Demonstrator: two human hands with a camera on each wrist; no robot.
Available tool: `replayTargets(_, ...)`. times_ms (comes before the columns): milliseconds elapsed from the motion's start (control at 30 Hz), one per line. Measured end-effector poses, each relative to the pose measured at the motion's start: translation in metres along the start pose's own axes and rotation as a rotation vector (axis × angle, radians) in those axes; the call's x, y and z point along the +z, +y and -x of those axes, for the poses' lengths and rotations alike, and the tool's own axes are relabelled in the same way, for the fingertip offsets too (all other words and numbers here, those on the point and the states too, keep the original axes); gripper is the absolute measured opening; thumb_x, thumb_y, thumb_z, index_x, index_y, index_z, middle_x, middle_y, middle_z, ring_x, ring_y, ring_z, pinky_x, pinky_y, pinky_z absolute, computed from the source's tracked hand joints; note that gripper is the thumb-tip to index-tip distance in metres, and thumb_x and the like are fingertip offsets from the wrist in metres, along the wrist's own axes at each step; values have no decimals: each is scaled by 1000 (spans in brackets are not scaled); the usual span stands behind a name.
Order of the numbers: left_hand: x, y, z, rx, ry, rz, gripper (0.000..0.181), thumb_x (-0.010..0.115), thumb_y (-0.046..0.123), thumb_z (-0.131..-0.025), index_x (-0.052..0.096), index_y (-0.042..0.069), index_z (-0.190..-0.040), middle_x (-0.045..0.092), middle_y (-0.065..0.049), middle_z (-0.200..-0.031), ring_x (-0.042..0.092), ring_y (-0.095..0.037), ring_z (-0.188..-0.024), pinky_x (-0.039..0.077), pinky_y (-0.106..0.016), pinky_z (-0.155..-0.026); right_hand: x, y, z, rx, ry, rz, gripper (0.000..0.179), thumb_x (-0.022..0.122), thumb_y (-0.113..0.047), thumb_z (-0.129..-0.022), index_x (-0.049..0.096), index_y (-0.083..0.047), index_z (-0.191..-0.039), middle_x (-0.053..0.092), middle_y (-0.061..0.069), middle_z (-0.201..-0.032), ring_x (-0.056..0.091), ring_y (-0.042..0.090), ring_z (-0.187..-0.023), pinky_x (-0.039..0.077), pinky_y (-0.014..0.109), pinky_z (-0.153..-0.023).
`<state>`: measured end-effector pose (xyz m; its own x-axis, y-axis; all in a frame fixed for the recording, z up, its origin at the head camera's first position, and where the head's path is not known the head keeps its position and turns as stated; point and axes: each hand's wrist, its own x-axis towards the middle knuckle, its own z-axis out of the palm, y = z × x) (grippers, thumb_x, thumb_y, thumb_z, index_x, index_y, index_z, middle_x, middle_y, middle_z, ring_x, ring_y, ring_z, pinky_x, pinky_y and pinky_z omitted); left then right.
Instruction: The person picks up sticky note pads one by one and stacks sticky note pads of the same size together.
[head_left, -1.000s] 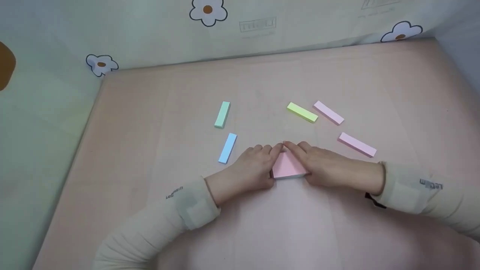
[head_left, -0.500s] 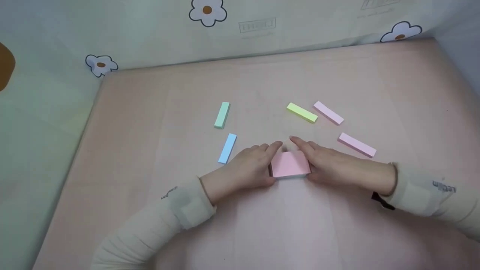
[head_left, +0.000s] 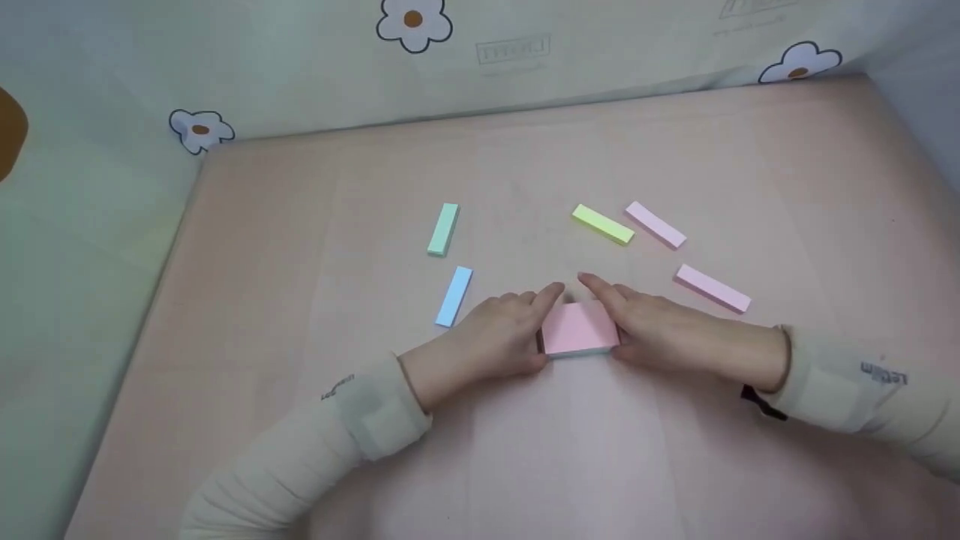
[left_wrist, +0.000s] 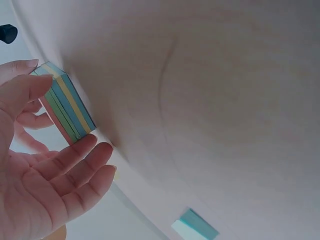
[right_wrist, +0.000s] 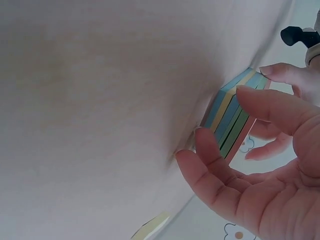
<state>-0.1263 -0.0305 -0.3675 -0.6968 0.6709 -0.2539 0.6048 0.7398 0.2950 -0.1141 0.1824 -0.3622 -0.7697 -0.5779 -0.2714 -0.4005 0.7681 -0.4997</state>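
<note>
Left hand [head_left: 501, 335] and right hand [head_left: 660, 330] pinch the stack [head_left: 579, 328] between them, apparently squaring it; the next move calls for even inward pressure.

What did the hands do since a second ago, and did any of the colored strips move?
The right hand slid a little to the right, away from the left hand, uncovering more of the pink-topped stack. Neither hand let go. The stack, green strip, blue strip, yellow strip and two pink strips stayed put.
</note>
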Motion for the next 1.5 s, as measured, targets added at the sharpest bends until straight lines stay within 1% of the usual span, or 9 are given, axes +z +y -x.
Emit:
replayTargets(100,0,1,0,4,3,-2,77,66,26,-80,24,8,-141,60,-11,-109,60,-22,-90,48,-33,-80,0,0,0,-6,1,6,80,61,4,-75,17,-2,-141,48,27,-125,56,36,-103,43,46,-87)
replayTargets(267,0,2,-1,0,-12,-23,77,66,28,-80,25,5,-141,59,-11,-110,59,-22,-89,48,-33,-80,1,0,-2,-7,9,16,78,59,5,-73,19,-1,-140,47,25,-124,58,33,-93,46,43,-80)
replayTargets(367,0,3,-3,-24,-39,-37,69,65,31,-79,37,2,-135,58,-11,-109,56,-20,-88,47,-30,-79,2,0,-2,-17,22,28,73,60,4,-73,24,4,-136,45,25,-125,57,33,-90,47,42,-77)
replayTargets(467,-1,3,-6,-40,-54,-54,57,65,33,-79,49,1,-123,57,-10,-103,52,-19,-84,47,-28,-76,2,0,-1,-41,35,50,63,62,4,-72,33,10,-128,44,26,-125,56,34,-93,47,42,-79)
replayTargets(567,-1,3,-7,-45,-59,-66,50,65,33,-79,54,1,-116,57,-8,-98,50,-18,-80,46,-27,-72,2,0,-1,-59,47,66,54,64,3,-71,40,11,-120,46,25,-122,56,35,-95,47,42,-81)
replayTargets(867,-2,4,-10,-45,-63,-60,44,66,33,-79,57,3,-109,55,-5,-89,49,-17,-77,42,-26,-67,1,2,-5,1,45,46,45,65,3,-69,45,7,-110,49,23,-115,56,29,-86,47,38,-76)
replayTargets(1167,-3,5,-12,-49,-77,-86,45,68,33,-77,56,3,-107,54,-6,-89,49,-17,-76,43,-27,-67,4,2,-10,5,43,76,40,62,4,-69,44,7,-105,48,22,-110,53,24,-73,46,33,-66)
replayTargets(1300,-2,4,-13,-56,-64,-104,44,69,34,-75,57,4,-105,54,-5,-87,49,-17,-75,43,-30,-68,3,2,-11,10,34,77,37,59,4,-70,44,6,-103,45,20,-112,51,23,-71,44,31,-64)
replayTargets(1500,0,5,-14,-67,-58,-115,49,69,36,-75,56,3,-109,55,-6,-90,48,-17,-77,43,-30,-70,2,3,-13,10,11,68,40,61,4,-69,43,6,-105,43,21,-113,50,21,-71,44,30,-64)
